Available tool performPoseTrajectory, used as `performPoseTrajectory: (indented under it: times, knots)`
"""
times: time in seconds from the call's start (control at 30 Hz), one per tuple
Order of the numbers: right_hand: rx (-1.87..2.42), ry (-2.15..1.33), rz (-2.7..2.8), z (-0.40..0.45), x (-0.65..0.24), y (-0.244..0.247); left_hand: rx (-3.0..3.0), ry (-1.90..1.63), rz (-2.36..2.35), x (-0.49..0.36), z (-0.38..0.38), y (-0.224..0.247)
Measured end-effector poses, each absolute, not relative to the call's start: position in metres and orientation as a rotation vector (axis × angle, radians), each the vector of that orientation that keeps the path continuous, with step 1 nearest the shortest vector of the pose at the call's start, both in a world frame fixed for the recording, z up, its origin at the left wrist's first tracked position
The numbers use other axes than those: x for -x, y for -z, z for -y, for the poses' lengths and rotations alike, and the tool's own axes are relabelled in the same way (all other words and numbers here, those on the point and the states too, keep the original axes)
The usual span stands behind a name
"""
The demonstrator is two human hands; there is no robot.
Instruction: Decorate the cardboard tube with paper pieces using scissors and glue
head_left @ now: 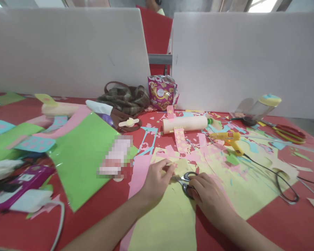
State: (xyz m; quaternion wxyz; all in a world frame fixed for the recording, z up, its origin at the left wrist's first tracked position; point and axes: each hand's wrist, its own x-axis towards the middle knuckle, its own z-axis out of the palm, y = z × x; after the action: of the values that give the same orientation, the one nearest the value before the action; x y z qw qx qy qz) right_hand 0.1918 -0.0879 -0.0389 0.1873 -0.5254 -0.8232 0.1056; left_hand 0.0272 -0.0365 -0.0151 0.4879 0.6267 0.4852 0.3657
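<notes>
My right hand [208, 195] is closed on small scissors [185, 183] with dark handles, whose blades point left. My left hand [159, 177] pinches a small yellow paper piece [181, 165] just left of the scissors, thumb and forefinger together. The scissor tips lie close to the left fingertips. Under both hands a large yellow sheet [167, 219] rests on a pink sheet on the red table. Beyond the hands, a cream paper roll [185, 124] with pink patterned strips lies on its side.
A yellow glue gun [231, 139] with a black cord lies at the right, amid paper scraps. Behind stand a clear bottle [264, 108], red-handled pliers [288, 132], a snack bag [161, 92] and a plaid bag [125, 97]. Green sheets [83, 160] cover the left.
</notes>
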Motion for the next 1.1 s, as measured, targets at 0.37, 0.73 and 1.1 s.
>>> performPoseTrajectory:
  times: [0.37, 0.73, 1.1]
  knots:
    - [1.445, -0.201, 2.172, 0.084, -0.205, 0.047, -1.599, -1.035, -1.217, -0.023, 0.036, 0.017]
    - [1.422, -1.191, 1.245, 0.084, -0.198, 0.031, -1.361, -1.047, -1.193, -0.024, 0.033, 0.019]
    - [0.801, -2.012, 0.683, 0.100, -0.187, 0.028, -1.077, -1.003, -1.193, -0.027, 0.030, 0.015]
